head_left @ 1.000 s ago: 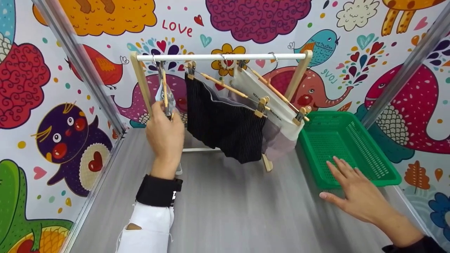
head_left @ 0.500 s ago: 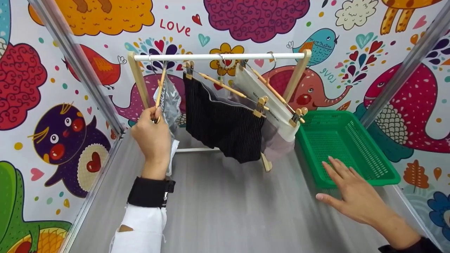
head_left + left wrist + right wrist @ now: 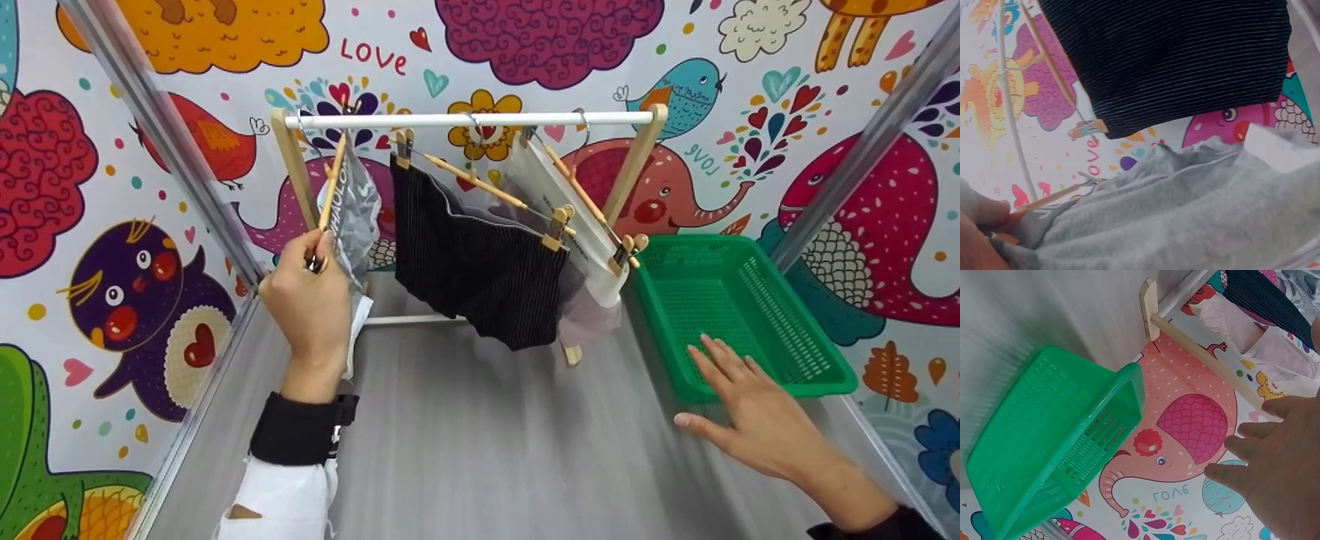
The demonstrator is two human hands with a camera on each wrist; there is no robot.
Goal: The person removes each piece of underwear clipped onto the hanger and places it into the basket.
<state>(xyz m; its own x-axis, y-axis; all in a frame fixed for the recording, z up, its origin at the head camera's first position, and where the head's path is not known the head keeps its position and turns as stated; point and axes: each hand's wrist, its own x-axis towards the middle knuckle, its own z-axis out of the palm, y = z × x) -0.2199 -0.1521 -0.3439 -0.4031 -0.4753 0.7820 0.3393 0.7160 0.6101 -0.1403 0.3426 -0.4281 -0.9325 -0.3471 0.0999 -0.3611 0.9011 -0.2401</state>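
My left hand [image 3: 309, 300] grips the near clip end of a wooden clip hanger [image 3: 334, 184] at the left of the rack. A grey garment with white lettering [image 3: 354, 214] hangs from this hanger; in the left wrist view its grey cloth [image 3: 1174, 214] spreads below the hand. Beside it hang black pinstriped shorts [image 3: 480, 255] on a second clip hanger [image 3: 472, 180]. Farther right, a white and pale pink garment [image 3: 581, 247] hangs from a third. My right hand [image 3: 757, 412], fingers spread and holding nothing, hovers by the near rim of a green basket [image 3: 675, 375].
The white rail [image 3: 435, 120] of the rack runs between two wooden side posts, the right one [image 3: 637, 165] near the basket. A grey tabletop [image 3: 480, 450] lies underneath. Cartoon-printed walls and metal frame posts [image 3: 862, 142] enclose the space.
My left hand has moved left and slightly nearer, swinging the hanger's near end outward. Its hook has slid left along the rail, and more of the grey garment shows. My right hand stays almost still.
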